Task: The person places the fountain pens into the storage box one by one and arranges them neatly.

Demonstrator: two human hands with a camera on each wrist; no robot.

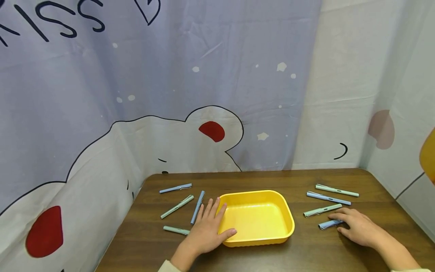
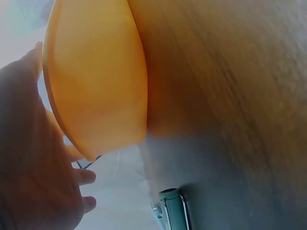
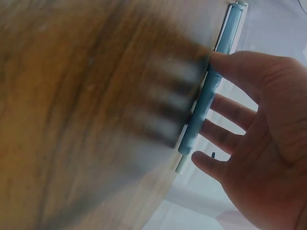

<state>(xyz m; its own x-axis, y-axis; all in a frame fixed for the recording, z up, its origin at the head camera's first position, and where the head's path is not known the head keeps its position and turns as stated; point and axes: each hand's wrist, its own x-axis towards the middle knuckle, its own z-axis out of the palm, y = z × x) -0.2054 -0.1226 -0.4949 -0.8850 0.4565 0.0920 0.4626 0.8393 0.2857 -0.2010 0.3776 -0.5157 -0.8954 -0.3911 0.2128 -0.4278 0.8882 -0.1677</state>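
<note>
My left hand rests against the left side of a yellow tray, fingers spread and straight; the tray's outer wall shows beside that hand in the left wrist view. On the right, my right hand holds a blue pen between thumb and fingers, low at the table. In the right wrist view the thumb lies on one side of this blue pen and fingers on the other. Just beyond it lie a green pen, another blue pen and another green pen.
Left of the tray lie two blue pens and two green pens, one partly covered by my left hand. All sit on a brown wooden table. A printed curtain hangs behind the table and along its sides.
</note>
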